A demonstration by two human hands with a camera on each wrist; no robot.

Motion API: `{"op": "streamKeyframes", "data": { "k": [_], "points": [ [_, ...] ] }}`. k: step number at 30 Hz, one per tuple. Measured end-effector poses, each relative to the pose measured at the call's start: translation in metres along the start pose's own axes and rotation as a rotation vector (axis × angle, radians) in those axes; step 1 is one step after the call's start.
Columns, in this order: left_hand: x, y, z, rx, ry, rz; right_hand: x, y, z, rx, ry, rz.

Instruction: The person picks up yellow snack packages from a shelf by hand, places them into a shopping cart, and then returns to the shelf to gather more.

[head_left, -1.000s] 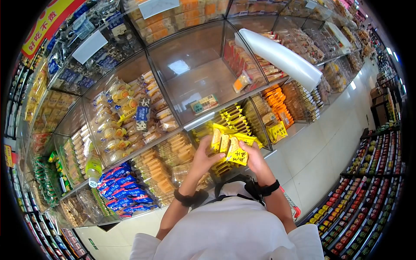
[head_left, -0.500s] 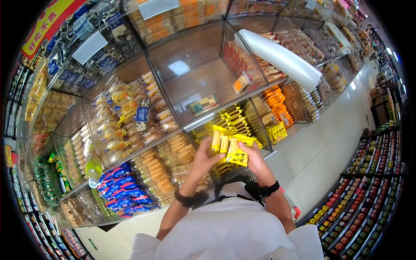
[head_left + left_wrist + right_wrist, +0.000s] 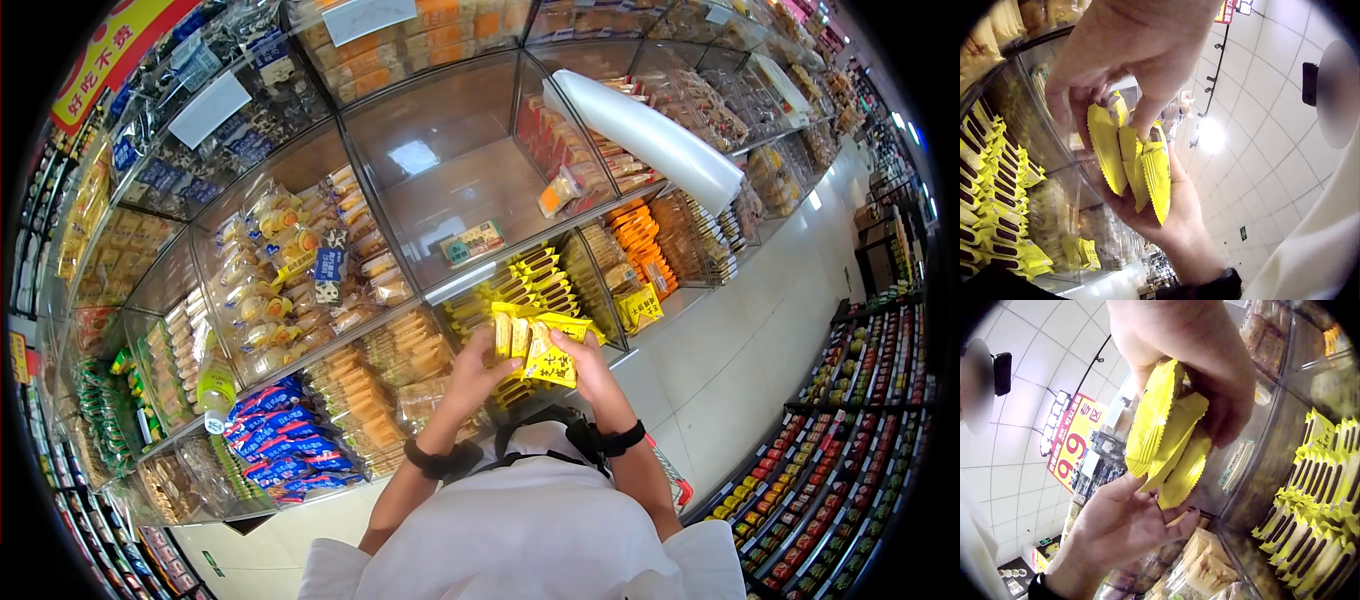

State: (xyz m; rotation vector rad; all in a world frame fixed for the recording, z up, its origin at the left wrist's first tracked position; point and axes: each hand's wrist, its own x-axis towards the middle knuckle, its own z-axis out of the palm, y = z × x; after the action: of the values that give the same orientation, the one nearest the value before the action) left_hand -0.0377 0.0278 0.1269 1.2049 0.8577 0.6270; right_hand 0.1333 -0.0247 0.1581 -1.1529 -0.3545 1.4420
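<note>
In the head view a small fan of yellow snack packets (image 3: 548,358) is held between both hands in front of the torso. My left hand (image 3: 476,372) grips their left side, the thumb lying over the front. At the opposite side my right hand (image 3: 592,372) pinches the packets, thumb on the printed face. The left wrist view shows the packets (image 3: 1107,147) standing side by side, edges spread, with the left thumb pressed between them. In the right wrist view the packets (image 3: 1154,425) overlap, and the left fingertips reach their lower edges.
Below the hands, a bin holds rows of similar yellow packets (image 3: 540,275). Blue packets (image 3: 290,440) and a green-capped bottle (image 3: 215,390) are at left. A roll of plastic bags (image 3: 650,135) lies across the clear bins at upper right. A red basket edge (image 3: 684,490) shows beside the body.
Both hands and the yellow packets have shifted slightly down toward the body, and the packets' faces have tilted a little. The grip stays the same.
</note>
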Motion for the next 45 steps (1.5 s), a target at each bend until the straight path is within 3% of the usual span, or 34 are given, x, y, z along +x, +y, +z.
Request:
{"op": "streamKeyframes", "data": {
  "k": [2, 5, 8, 11, 17, 26, 34, 37, 40, 45],
  "points": [
    [-0.002, 0.006, 0.001, -0.07, -0.051, -0.056, 0.0, 0.0, -0.001, -0.011, -0.008, 0.009],
    [-0.003, 0.003, 0.003, 0.0, -0.117, 0.001, 0.0, -0.003, 0.0, -0.006, -0.009, 0.042],
    [-0.005, 0.004, 0.011, -0.009, -0.072, -0.011, 0.0, -0.003, 0.0, -0.009, -0.02, 0.08],
    [-0.007, 0.002, 0.013, 0.181, -0.071, 0.032, 0.001, -0.001, 0.002, -0.142, -0.073, 0.073],
    [-0.009, 0.016, 0.013, 0.355, -0.233, -0.154, 0.004, 0.005, 0.004, -0.321, -0.141, 0.028],
    [-0.008, 0.035, 0.012, 0.433, -0.261, -0.209, 0.003, 0.001, -0.005, -0.487, -0.27, -0.013],
    [-0.008, 0.025, 0.006, 0.348, -0.185, -0.052, 0.002, -0.011, -0.011, -0.46, -0.369, 0.117],
    [-0.007, 0.029, 0.0, 0.277, -0.236, -0.071, 0.003, -0.007, -0.017, -0.416, -0.304, 0.084],
    [-0.007, 0.026, -0.008, 0.353, -0.273, -0.099, 0.005, -0.006, -0.018, -0.529, -0.306, -0.092],
    [-0.009, 0.045, -0.014, 0.592, -0.399, -0.221, 0.008, -0.019, -0.019, -0.723, -0.522, 0.097]
  ]
}}
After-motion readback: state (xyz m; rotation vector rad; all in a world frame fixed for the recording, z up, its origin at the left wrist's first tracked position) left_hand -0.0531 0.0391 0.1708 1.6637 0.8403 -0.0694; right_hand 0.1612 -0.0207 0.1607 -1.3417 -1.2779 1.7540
